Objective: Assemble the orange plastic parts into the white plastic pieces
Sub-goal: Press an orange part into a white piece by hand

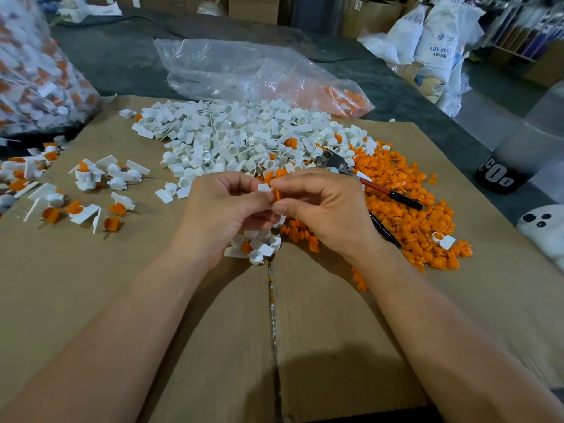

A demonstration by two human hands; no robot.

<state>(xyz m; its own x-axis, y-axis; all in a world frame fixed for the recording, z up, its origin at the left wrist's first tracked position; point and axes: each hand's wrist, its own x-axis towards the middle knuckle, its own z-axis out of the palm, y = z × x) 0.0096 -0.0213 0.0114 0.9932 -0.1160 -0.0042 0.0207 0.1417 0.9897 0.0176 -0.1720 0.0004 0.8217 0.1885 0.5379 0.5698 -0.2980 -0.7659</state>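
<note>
Cardboard (91, 285) on the tabletop (122, 56), sacks (436, 41) behind; left hand (225, 206) grip clamped on a white piece (265, 187), right hand (323, 209) on an orange part (277, 195).

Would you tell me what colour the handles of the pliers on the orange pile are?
The pliers' handles are red near the metal, then black; head view.

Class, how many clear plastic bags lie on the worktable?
2. One stuffed bag at the far left; one mostly empty bag behind the white pile. More may sit outside the frame.
</note>
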